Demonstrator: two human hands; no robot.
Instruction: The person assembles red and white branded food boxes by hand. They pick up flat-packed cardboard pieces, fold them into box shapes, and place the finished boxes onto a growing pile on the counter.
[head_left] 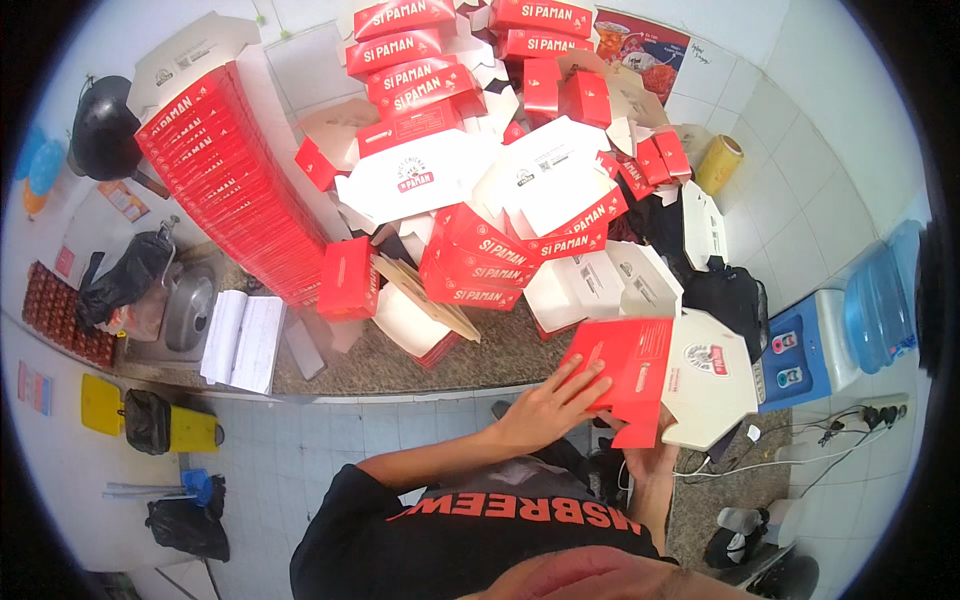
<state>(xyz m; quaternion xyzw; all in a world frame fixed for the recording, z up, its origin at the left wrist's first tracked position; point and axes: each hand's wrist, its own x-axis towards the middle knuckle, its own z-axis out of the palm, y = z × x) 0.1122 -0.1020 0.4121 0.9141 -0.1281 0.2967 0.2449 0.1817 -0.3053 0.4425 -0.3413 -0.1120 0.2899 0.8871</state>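
Note:
A flat red and white cardboard box (pixel 672 372) is held in front of me, partly folded, with its white lid panel spread to the right. My left hand (pixel 548 402) lies on its red panel, fingers spread and pressing. My right hand (pixel 645 455) grips the box from below at its lower edge, mostly hidden behind the card. Just beyond it, on the counter, stands an open folded white box (pixel 585 285).
The speckled counter (pixel 500 358) holds a big heap of folded red boxes (pixel 480 262), a tall leaning stack of flat red boxes (pixel 225 175) and white sheets (pixel 240 340). A sink (pixel 185 310) is at left. A water dispenser (pixel 815 345) stands at right.

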